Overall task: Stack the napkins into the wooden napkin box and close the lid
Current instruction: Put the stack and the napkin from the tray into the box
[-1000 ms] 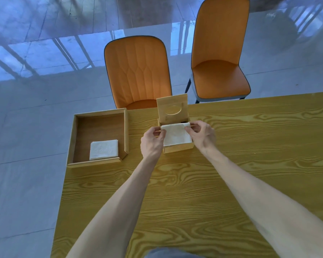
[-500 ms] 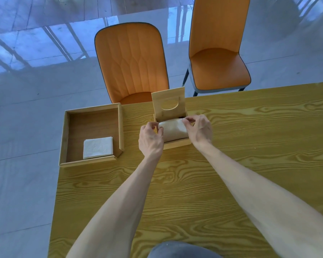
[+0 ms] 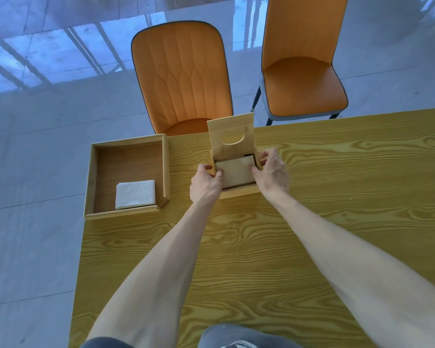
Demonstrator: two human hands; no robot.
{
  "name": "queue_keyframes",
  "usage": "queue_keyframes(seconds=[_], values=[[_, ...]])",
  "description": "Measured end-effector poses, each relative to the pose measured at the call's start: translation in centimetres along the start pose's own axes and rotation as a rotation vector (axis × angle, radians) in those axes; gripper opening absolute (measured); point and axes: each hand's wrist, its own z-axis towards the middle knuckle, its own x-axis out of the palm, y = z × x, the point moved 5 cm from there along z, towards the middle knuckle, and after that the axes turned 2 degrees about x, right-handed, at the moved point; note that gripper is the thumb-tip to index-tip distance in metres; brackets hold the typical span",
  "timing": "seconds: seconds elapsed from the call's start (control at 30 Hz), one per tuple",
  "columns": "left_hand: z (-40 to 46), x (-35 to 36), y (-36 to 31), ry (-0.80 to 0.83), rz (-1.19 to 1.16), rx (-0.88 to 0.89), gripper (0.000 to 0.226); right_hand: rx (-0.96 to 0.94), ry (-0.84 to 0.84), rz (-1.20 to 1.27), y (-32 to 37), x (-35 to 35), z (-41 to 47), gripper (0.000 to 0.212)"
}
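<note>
- Our left hand [image 3: 206,183] and right hand [image 3: 270,172] rest on the two sides of the wooden napkin box [image 3: 236,177], with fingertips pressing on the napkin stack [image 3: 235,169] inside it; neither hand is clamped around anything.
- The lid [image 3: 231,136] stands upright behind the opening.
- More folded napkins [image 3: 135,194] lie in the wooden tray [image 3: 92,182], to the left on the desk [image 3: 337,197].
- We judge these risks: if the stack is pushed unevenly, a corner could fold and block the lid.
- The light box may slide on the smooth desk.
- The lid could fall on our fingers.
</note>
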Motion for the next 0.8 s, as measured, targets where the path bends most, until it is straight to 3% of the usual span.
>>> queue_keyframes(seconds=[0.2, 0.3, 0.53, 0.8], values=[[-0.8, -1.3, 0.6, 0.220, 0.056, 0.015, 0.051, -0.033, 0.043, -0.059, 0.5, -0.6, -1.2, 0.024], [-1.6, -2.9, 1.5, 0.275, 0.092, 0.070, 0.048, -0.070, 0.047, -0.148, 1.2, -0.9, -2.3, 0.029], [-2.5, -9.1, 5.5, 0.254, 0.315, 0.142, 0.048, -0.293, -0.075, -0.437, 6.9, -0.6, -6.4, 0.022], [-1.3, -17.4, 11.3, 0.156, 0.304, 0.078, 0.043, -0.288, 0.219, -0.341, 15.0, 6.3, -10.5, 0.025]])
